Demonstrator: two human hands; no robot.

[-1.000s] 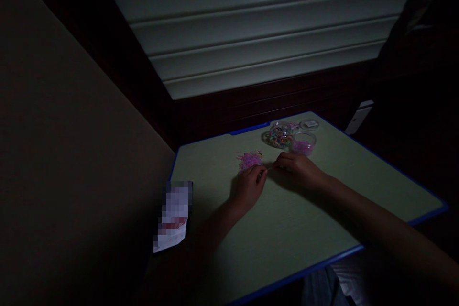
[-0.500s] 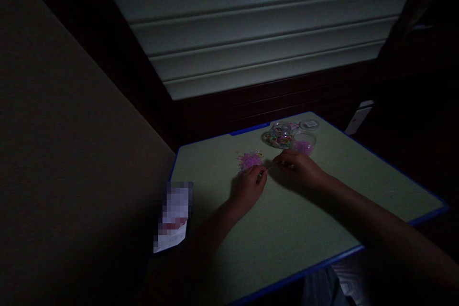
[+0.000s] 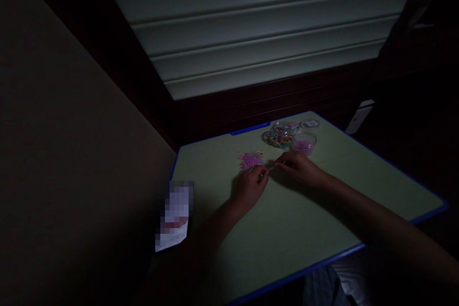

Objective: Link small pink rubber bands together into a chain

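A thin pale strand [image 3: 270, 168], which looks like a small rubber band, spans the narrow gap between my two hands. My left hand [image 3: 250, 186] pinches its left end, close beside a loose pile of small pink, purple and yellow rubber bands [image 3: 251, 158]. At the other end, the fingertips of my right hand [image 3: 298, 166] are closed on the strand. Behind that hand stands a clear round tub [image 3: 304, 143] with pink-purple bands inside. Dim light hides the detail at the fingertips.
Multicoloured loops [image 3: 278, 140] lie by another clear container [image 3: 282, 128] at the back of the blue-edged table [image 3: 308, 220]. A clear lid [image 3: 310, 124] with a white label is near the far corner. A lit phone-like screen [image 3: 174, 217], partly pixelated, is at the left edge.
My right hand has shifted slightly down and closer to my left hand, so the visible strand is shorter. My left hand has barely moved.
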